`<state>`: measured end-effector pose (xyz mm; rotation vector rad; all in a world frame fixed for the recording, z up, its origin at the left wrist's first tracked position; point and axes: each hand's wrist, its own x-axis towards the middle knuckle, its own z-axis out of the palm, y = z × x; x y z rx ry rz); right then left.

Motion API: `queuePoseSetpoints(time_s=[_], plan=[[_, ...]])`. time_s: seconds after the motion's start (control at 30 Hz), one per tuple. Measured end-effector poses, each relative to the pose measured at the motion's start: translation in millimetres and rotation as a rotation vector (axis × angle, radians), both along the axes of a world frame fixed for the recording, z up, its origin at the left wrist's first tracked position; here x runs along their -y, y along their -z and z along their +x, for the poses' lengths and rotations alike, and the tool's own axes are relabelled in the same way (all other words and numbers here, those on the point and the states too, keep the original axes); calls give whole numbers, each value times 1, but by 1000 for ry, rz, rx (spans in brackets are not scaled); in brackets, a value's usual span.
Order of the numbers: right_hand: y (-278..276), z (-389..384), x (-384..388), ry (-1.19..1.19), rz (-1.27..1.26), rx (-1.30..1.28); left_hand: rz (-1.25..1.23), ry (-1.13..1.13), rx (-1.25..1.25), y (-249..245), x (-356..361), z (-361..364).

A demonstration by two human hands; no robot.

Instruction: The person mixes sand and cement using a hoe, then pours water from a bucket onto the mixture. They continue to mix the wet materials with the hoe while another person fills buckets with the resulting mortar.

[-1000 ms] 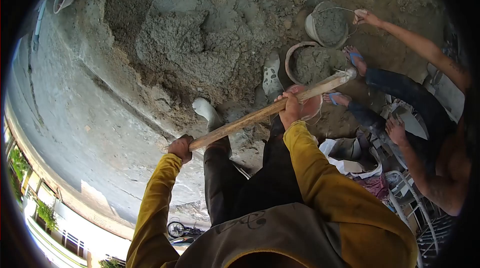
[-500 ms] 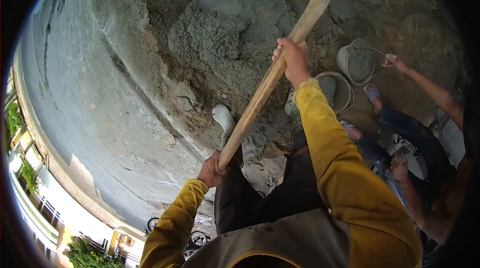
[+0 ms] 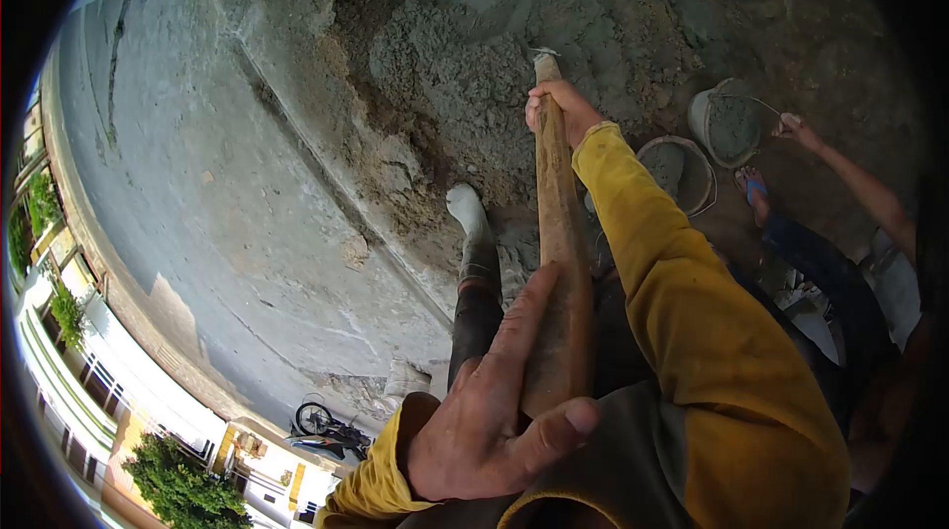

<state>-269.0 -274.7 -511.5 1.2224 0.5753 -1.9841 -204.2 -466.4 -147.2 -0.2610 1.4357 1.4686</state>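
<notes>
A long wooden handle (image 3: 561, 222) runs up from near my chest to the wet grey mix (image 3: 445, 54). Around its far part, close to the top end, my right hand (image 3: 561, 114) is wrapped. My left hand (image 3: 494, 405) is large in the lower middle, against the near part of the handle, with its thumb and index finger spread apart; its other fingers are mostly hidden. The tool's head at the far end can hardly be made out.
At the right, a person's hand (image 3: 796, 129) holds the wire handle of a bucket of mix (image 3: 732, 124). Another bucket (image 3: 700, 176) stands beside it. A motorcycle (image 3: 331, 425) is at the lower left. My boot (image 3: 468, 211) is at the mix's edge.
The handle has swung from a slant to nearly upright in view, and its near end has come closer to me. My left hand has risen toward the camera and its fingers have spread.
</notes>
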Motion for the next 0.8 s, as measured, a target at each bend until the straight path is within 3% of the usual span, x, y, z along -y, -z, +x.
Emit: queuePoseSetpoints(time_s=[0.07,0.1,0.2,0.23,0.27,0.3,0.37,0.4,0.53,0.57,0.63,0.67,0.8], plan=[[-8,7,-34,144,-136,16,293,37,-122,-12,-25,-10],[-34,7,-45,158,-115,17,314,48,-118,-23,-34,-12],[-61,30,-84,396,-389,80,445,98,28,-48,-51,-7],[-72,40,-97,413,-376,72,498,79,-149,-51,-53,-1],[-84,52,-109,450,-316,52,551,57,-323,-55,-54,3],[-96,63,-121,484,-257,26,567,72,-324,-62,-52,3],[-129,83,-133,585,-216,32,582,235,-255,-71,-39,-5],[-144,93,-137,605,-80,12,587,244,-262,-75,-32,-6],[-154,140,-157,693,254,85,333,432,31,-73,3,-5],[-154,152,-154,697,263,93,236,525,94,-64,13,-7],[-153,176,-138,681,517,100,34,911,208,-22,30,-2],[-148,189,-127,684,529,110,-74,984,148,9,42,15],[-85,222,-91,706,695,88,-411,1002,-284,175,99,106]])
